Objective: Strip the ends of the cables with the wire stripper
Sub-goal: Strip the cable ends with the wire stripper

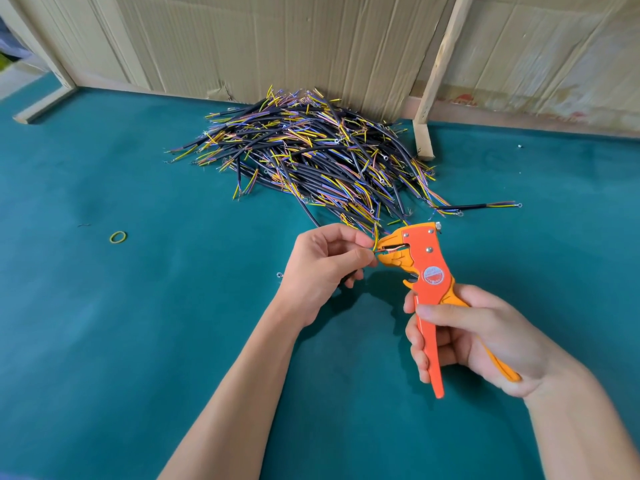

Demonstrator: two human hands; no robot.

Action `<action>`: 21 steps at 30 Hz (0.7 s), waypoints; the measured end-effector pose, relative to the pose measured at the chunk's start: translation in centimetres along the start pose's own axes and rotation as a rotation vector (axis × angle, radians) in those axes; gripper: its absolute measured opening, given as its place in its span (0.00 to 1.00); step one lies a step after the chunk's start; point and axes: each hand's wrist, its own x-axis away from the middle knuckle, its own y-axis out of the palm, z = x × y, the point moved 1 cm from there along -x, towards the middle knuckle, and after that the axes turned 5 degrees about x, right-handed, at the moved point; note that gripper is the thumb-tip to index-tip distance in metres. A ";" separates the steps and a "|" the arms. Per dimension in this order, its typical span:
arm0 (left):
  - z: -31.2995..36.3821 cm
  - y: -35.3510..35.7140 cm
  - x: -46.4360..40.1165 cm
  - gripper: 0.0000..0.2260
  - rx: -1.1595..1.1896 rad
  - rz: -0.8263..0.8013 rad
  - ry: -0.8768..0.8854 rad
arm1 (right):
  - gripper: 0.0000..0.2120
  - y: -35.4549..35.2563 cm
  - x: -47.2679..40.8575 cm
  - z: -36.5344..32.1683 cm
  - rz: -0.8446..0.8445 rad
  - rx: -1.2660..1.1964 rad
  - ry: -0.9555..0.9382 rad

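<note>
My right hand [474, 337] grips the handles of an orange wire stripper [424, 268], whose jaws point left. My left hand [322, 265] pinches a short black cable; its thin yellow-green cores [479, 241] sit in the stripper's jaws. Most of that cable is hidden under my fingers, with a dark end showing below the hand. Behind my hands lies a big pile of black cables [311, 157] with yellow, blue and brown cores fanned out at the ends.
Green felt covers the table [121, 341]. A yellow-green rubber band [118, 236] lies to the left. One cable with ring terminals [485, 206] lies apart at the pile's right. Cardboard sheets [277, 39] and a wooden post [438, 71] stand at the back.
</note>
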 end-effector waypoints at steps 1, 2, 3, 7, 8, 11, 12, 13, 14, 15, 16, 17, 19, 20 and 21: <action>0.0 0.0 0.0 0.06 0.000 0.000 0.002 | 0.11 0.0 0.0 0.0 0.003 0.000 -0.001; 0.0 0.0 0.0 0.06 -0.001 0.001 0.004 | 0.10 0.0 0.0 0.0 0.008 0.000 -0.001; 0.0 0.0 0.0 0.06 -0.003 0.001 0.006 | 0.10 0.0 0.0 0.0 0.010 -0.001 -0.002; -0.1 0.0 0.0 0.06 -0.009 0.009 0.011 | 0.09 0.1 -0.1 0.0 0.017 -0.002 -0.004; -0.1 0.0 0.0 0.06 -0.010 0.010 0.012 | 0.09 0.1 -0.1 0.0 0.018 -0.002 -0.006; -0.2 0.0 0.0 0.07 -0.009 0.010 0.014 | 0.10 0.1 -0.1 0.1 0.013 -0.002 -0.010; -0.2 0.0 0.0 0.07 -0.010 0.011 0.015 | 0.12 0.1 -0.1 0.1 0.012 -0.002 -0.011; -0.2 0.0 0.0 0.07 -0.012 0.011 0.016 | 0.13 0.1 -0.1 0.1 0.013 -0.002 -0.012; -0.2 0.0 0.0 0.06 -0.015 0.011 0.016 | 0.13 0.1 -0.1 0.1 0.013 -0.001 -0.014; -0.1 0.0 0.0 0.06 -0.016 0.011 0.016 | 0.14 0.1 -0.1 0.1 0.013 -0.001 -0.015; -0.1 0.0 0.0 0.06 -0.017 0.011 0.016 | 0.14 0.1 -0.1 0.1 0.012 -0.001 -0.016; -0.1 0.0 -0.1 0.06 -0.020 0.012 0.016 | 0.15 0.1 -0.1 0.2 0.012 -0.002 -0.016; -0.1 0.1 0.0 0.06 -0.031 0.014 0.017 | 0.17 0.1 -0.2 0.2 0.018 -0.003 -0.015; -0.1 0.1 0.0 0.06 -0.035 0.015 0.018 | 0.18 0.1 -0.2 0.2 0.025 -0.005 -0.014; 0.0 0.1 0.0 0.06 -0.039 0.016 0.018 | 0.19 0.1 -0.2 0.2 0.031 -0.005 -0.013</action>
